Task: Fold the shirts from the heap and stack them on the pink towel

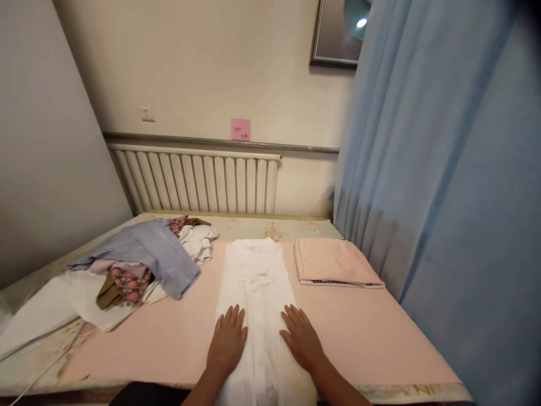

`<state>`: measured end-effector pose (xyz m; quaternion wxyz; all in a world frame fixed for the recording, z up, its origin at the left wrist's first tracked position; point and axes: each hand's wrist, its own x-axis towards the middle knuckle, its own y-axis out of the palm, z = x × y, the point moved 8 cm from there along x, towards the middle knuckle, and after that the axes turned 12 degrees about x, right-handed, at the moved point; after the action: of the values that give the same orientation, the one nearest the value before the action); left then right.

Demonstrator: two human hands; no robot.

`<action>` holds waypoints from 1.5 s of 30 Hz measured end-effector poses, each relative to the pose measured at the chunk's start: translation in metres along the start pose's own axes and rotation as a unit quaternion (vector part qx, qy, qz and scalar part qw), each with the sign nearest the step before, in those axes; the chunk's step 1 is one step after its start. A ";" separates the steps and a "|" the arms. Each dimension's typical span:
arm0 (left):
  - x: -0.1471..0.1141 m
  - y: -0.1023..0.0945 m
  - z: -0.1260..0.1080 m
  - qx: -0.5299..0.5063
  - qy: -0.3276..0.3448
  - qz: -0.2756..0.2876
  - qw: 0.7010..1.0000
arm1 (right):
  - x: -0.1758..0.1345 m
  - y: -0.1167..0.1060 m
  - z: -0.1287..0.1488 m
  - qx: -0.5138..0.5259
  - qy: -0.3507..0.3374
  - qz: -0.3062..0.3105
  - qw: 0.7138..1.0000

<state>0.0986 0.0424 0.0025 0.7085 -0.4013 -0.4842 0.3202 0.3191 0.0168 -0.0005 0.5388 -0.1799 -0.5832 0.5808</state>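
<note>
A white shirt lies lengthwise in front of me on a pink cloth, its collar at the far end and its sides tucked into a narrow strip. My left hand rests flat on the shirt's left edge, fingers stretched out. On the opposite edge my right hand lies palm down, its fingers extended too. Neither hand grips anything. The near end of the shirt runs out of the picture at the bottom.
Crumpled clothes are heaped at the left, with a cable nearby. Folded pink fabric lies at the right. A blue curtain hangs along the right side, and a radiator stands behind the bed.
</note>
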 end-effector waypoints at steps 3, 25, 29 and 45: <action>0.000 -0.001 0.001 0.001 -0.003 0.001 1.000 | 0.000 0.000 0.000 -0.001 -0.006 -0.007 1.000; 0.000 0.000 0.001 -0.010 -0.006 -0.005 1.000 | 0.003 -0.007 0.004 0.037 0.025 -0.028 0.999; 0.001 0.002 0.000 -0.005 -0.005 0.005 1.000 | 0.002 -0.005 0.002 0.034 0.029 -0.020 0.999; 0.001 0.001 0.001 -0.019 -0.008 0.000 1.000 | 0.002 -0.007 0.003 0.028 0.027 -0.022 0.999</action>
<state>0.0979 0.0435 0.0022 0.6972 -0.4120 -0.4955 0.3141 0.3186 0.0151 0.0076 0.5717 -0.1678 -0.5558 0.5797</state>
